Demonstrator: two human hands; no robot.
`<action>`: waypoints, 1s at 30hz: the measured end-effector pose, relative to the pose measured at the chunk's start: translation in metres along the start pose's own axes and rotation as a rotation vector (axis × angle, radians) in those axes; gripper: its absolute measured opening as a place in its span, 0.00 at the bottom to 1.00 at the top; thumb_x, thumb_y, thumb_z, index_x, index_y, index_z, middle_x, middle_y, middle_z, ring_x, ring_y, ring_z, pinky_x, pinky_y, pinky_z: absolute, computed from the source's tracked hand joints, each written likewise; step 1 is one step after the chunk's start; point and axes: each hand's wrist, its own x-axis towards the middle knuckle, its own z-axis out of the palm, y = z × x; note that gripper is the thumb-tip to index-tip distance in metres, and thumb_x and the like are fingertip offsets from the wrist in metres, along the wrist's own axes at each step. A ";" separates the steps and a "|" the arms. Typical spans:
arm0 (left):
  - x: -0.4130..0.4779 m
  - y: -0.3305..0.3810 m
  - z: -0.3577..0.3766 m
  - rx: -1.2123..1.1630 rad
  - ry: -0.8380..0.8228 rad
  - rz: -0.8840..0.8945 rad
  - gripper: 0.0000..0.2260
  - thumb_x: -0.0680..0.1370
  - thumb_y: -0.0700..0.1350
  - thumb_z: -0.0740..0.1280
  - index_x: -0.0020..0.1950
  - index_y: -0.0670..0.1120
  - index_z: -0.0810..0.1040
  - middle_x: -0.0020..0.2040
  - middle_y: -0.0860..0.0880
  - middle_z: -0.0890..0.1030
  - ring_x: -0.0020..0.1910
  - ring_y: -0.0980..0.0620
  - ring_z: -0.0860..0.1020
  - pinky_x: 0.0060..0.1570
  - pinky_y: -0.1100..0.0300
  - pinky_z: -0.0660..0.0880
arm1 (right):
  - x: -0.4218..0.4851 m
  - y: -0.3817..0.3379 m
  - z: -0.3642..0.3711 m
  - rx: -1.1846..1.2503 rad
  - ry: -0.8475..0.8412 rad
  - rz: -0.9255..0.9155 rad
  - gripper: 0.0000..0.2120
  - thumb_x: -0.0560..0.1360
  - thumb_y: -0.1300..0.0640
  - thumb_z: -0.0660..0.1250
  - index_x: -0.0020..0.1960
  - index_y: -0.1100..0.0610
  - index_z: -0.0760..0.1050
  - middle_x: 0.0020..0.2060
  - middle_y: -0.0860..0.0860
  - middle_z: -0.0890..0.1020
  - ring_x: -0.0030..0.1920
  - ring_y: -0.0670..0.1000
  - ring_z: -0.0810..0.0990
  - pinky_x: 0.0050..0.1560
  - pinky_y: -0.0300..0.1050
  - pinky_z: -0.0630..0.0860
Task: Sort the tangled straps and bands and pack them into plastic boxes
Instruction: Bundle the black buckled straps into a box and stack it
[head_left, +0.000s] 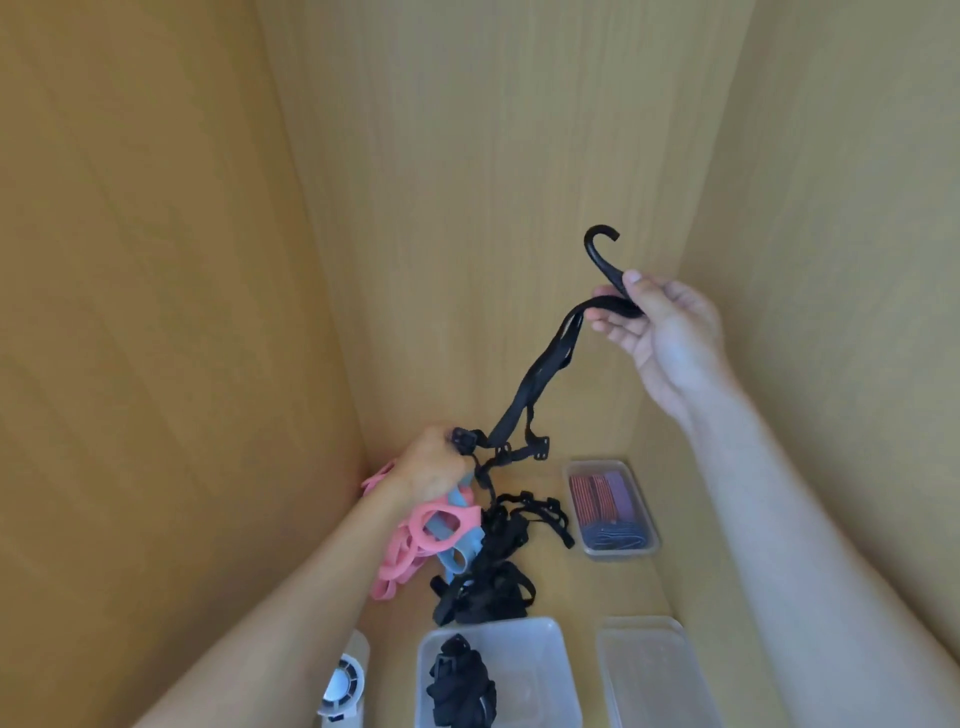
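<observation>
My right hand (654, 325) is raised and pinches a black strap (530, 384) just below its curved hook (602, 249). The strap runs taut down and left to a buckle held by my left hand (431, 465). That hand grips the buckle low over a tangle of pink bands (415, 540), a blue band (460, 553) and black straps (493, 577) on the wooden surface. A clear plastic box (550, 670) near me holds a bundle of black straps (460, 686). Another small box (613, 506) farther right holds red, purple and dark bands.
A clear plastic box (649, 670) stands at the lower right. A white device with a round grille (340, 686) lies at the lower left. Wooden walls (156, 312) close in on the left, back and right sides.
</observation>
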 end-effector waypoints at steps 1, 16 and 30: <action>0.001 0.002 0.001 -0.016 -0.011 0.008 0.07 0.75 0.34 0.66 0.51 0.44 0.79 0.46 0.40 0.84 0.41 0.46 0.82 0.47 0.51 0.80 | 0.002 -0.006 0.005 0.034 -0.017 -0.004 0.03 0.81 0.61 0.66 0.51 0.62 0.75 0.43 0.60 0.85 0.41 0.60 0.86 0.44 0.47 0.82; -0.007 0.029 0.025 -0.577 -0.225 0.006 0.11 0.84 0.45 0.61 0.64 0.43 0.73 0.55 0.41 0.85 0.52 0.45 0.85 0.49 0.55 0.76 | 0.027 -0.049 0.054 0.284 -0.193 -0.019 0.06 0.81 0.59 0.66 0.50 0.61 0.72 0.45 0.63 0.85 0.47 0.63 0.86 0.49 0.51 0.83; 0.007 0.016 0.013 -0.683 -0.043 -0.023 0.21 0.84 0.55 0.58 0.35 0.45 0.73 0.26 0.51 0.63 0.23 0.52 0.60 0.23 0.61 0.62 | 0.057 -0.116 0.050 0.164 -0.062 -0.156 0.07 0.84 0.58 0.63 0.54 0.62 0.70 0.49 0.65 0.84 0.48 0.63 0.86 0.53 0.53 0.83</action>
